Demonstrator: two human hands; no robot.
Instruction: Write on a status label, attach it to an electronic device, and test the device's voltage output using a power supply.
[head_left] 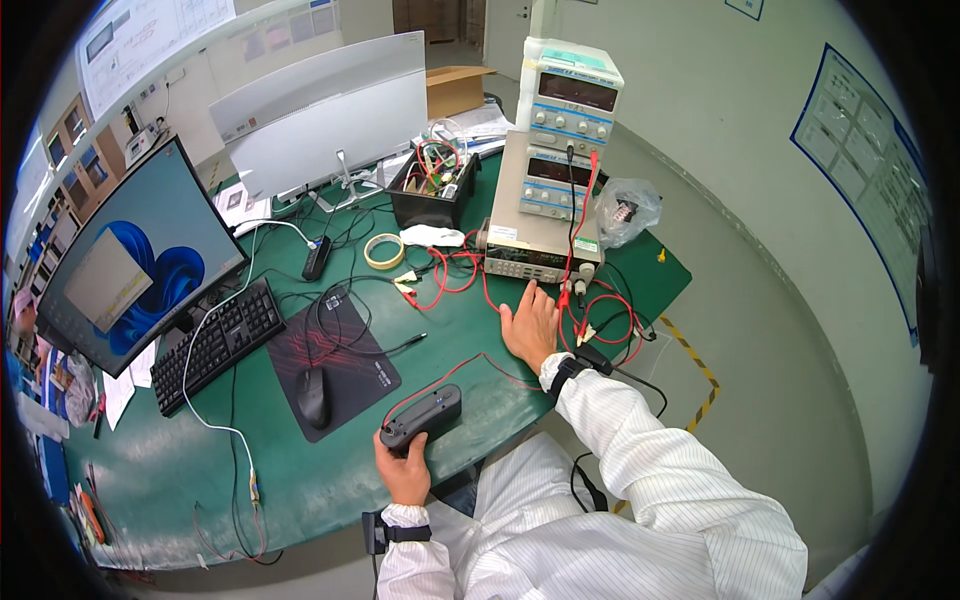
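Observation:
My left hand [404, 470] grips one end of a dark grey, rounded oblong device [424, 416] at the table's near edge, thumb on its near side. A thin red wire [450, 370] runs from the device across the tabletop toward my right hand [530, 330]. That hand lies with fingers stretched out, their tips at the lower front panel of a beige bench instrument [526, 265]; whether they touch its buttons I cannot tell. Red and black test leads [580, 235] hang beside it from the lower of two stacked power supplies [557, 170].
Looped red leads [612, 312] lie right of my hand. A mouse [313, 397] rests on a black mat [350, 400], beside a keyboard [218, 345] and a monitor [140, 260]. Farther back are a tape roll [384, 252], a black bin [425, 208] of wires and a clear plastic bag [630, 210].

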